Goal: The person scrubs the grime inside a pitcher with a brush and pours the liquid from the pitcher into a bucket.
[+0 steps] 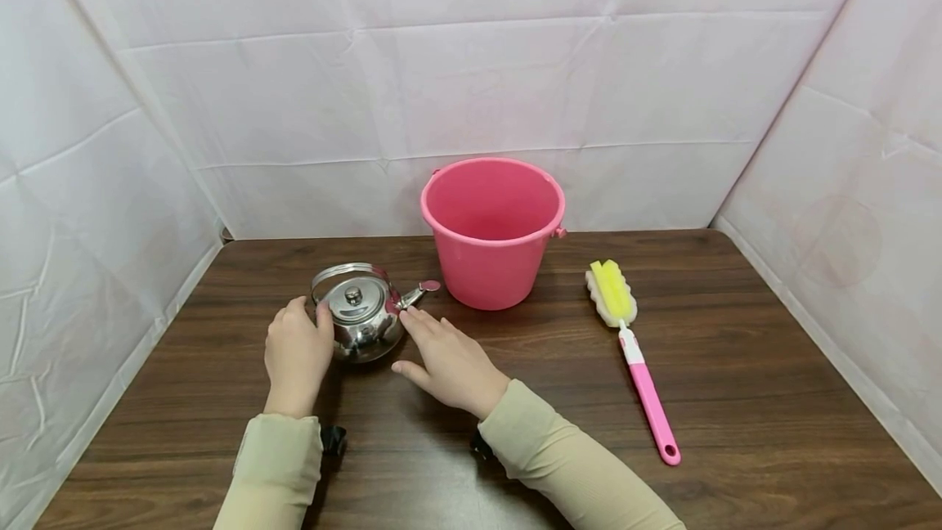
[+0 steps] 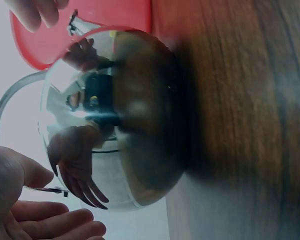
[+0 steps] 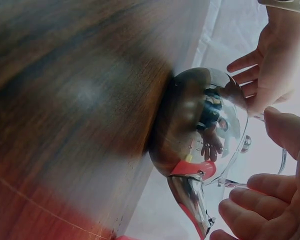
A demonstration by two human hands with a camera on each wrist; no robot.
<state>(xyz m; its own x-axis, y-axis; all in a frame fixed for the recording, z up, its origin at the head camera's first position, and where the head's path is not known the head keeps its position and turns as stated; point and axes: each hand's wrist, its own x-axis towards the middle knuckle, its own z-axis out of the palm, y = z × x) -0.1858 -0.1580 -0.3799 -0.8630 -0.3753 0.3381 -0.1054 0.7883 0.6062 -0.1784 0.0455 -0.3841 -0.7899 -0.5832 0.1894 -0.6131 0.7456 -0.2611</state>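
A shiny steel kettle point(image 1: 365, 332) stands upright on the wooden table, its knobbed lid on and its arched handle raised. Its spout point(image 1: 416, 295) points right, toward the pink bucket. At the kettle's left side is my left hand point(image 1: 298, 354), fingers loosely extended and thumb near the body. My right hand point(image 1: 450, 360) reaches in from the other side with its fingers stretched out beside the base of the spout. In the right wrist view, both hands flank the kettle point(image 3: 190, 125) with nothing held between their fingers. The polished side mirrors the hands and a person.
Behind and right of the kettle, the pink bucket point(image 1: 489, 272) stands near the table's back edge. Farther right lies a sponge brush point(image 1: 648, 395) with a pink handle and yellow and white head. White sheeting point(image 1: 471, 88) hangs behind the table point(image 1: 736, 366) and along both sides.
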